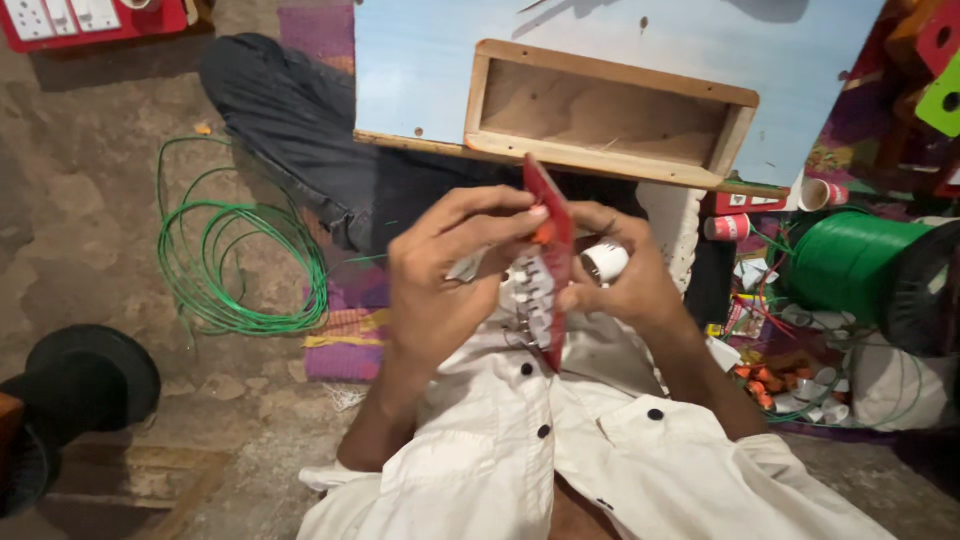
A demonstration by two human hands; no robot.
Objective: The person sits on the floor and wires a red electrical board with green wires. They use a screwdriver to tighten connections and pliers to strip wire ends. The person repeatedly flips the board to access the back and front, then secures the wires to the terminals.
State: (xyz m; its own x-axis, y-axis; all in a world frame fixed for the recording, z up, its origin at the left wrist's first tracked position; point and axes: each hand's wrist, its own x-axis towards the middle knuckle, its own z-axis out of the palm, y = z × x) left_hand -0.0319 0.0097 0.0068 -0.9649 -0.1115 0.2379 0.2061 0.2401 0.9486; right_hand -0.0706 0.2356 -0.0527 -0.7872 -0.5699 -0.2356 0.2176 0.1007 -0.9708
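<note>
A thin red plate [553,240] with white switch parts fixed along it stands on edge in front of my chest. My left hand [450,275] pinches its left face, fingertips on a small orange part [543,232] near the top. My right hand [620,280] grips the plate from the right side, and a white round fitting [604,262] sits between its fingers. Small metal terminals [522,325] show at the plate's lower left edge.
A shallow wooden box [610,115] lies on a pale blue board [420,60] just beyond my hands. A green wire coil [240,250] lies on the floor at left, a green wire spool [855,265] and loose fittings at right. A red switch board [90,22] lies top left.
</note>
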